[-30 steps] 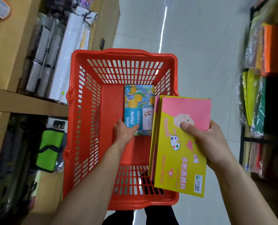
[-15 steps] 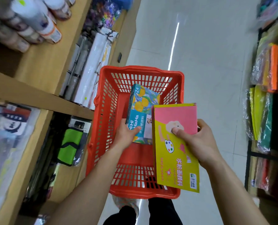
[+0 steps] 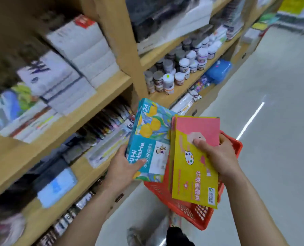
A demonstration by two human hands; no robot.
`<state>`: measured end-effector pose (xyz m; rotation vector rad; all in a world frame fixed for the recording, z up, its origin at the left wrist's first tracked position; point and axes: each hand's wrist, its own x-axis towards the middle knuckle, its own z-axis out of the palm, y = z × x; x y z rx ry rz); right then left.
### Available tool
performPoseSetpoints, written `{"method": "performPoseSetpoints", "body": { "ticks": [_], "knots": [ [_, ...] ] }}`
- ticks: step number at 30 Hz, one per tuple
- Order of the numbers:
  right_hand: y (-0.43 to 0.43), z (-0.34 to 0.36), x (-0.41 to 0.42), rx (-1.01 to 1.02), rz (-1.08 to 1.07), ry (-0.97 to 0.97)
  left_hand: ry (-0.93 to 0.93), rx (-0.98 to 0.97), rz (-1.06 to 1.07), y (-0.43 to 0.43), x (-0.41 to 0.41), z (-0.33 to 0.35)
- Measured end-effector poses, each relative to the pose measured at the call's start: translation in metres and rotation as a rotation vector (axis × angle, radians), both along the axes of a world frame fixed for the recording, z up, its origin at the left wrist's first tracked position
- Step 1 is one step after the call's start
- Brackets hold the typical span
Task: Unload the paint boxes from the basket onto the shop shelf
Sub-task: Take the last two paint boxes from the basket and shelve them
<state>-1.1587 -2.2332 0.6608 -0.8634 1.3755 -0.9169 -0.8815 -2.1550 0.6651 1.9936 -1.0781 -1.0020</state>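
My left hand (image 3: 123,166) grips the lower end of a teal paint box (image 3: 150,139) printed with yellow fruit and a "24", lifted clear of the basket and tilted toward the shelves. My right hand (image 3: 218,155) holds a stack of yellow-and-pink paint boxes (image 3: 194,162) by its right edge, thumb on the top cover. The red plastic basket (image 3: 192,208) sits below and behind both, mostly hidden by the boxes. The wooden shop shelf (image 3: 87,107) fills the left, blurred by motion.
Stacks of white boxes (image 3: 80,48) and art packs crowd the upper left shelf. Paint jars (image 3: 179,68) fill the shelf to the right. Tubes and flat packs (image 3: 101,135) lie on the shelf level with the teal box. Pale floor aisle (image 3: 271,139) opens on the right.
My left hand has lifted the teal box out of the basket and up toward the shelves. The view has swung left onto the shelving; the right hand keeps its stack.
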Motion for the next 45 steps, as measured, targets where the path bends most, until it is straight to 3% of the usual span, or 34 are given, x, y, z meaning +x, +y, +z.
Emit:
{"method": "performPoseSetpoints", "body": {
  "ticks": [7, 14, 21, 34, 38, 42, 45],
  "knots": [
    [0.031, 0.076, 0.086, -0.166, 0.214, -0.066, 0.037, -0.193, 0.265, 0.124, 0.061, 0.087],
    [0.093, 0.136, 0.188, -0.346, 0.331, -0.076, -0.044, -0.355, 0.519, 0.247, 0.145, 0.125],
    [0.133, 0.17, 0.268, -0.343, 0.456, -0.079, 0.009, -0.326, 0.651, 0.261, 0.238, 0.141],
    [0.049, 0.195, 0.325, -0.383, 0.564, -0.094, -0.044, -0.177, 0.6, 0.143, 0.285, 0.135],
    [0.017, 0.202, 0.343, -0.402, 0.595, -0.084, -0.154, -0.155, 0.58, 0.129, 0.285, 0.127],
    [0.002, 0.205, 0.358, -0.373, 0.64, -0.09, -0.153, -0.202, 0.406, 0.161, 0.289, 0.106],
    [0.003, 0.21, 0.373, -0.362, 0.692, -0.126, -0.356, -0.092, 0.241, 0.173, 0.298, 0.094]
  ]
}}
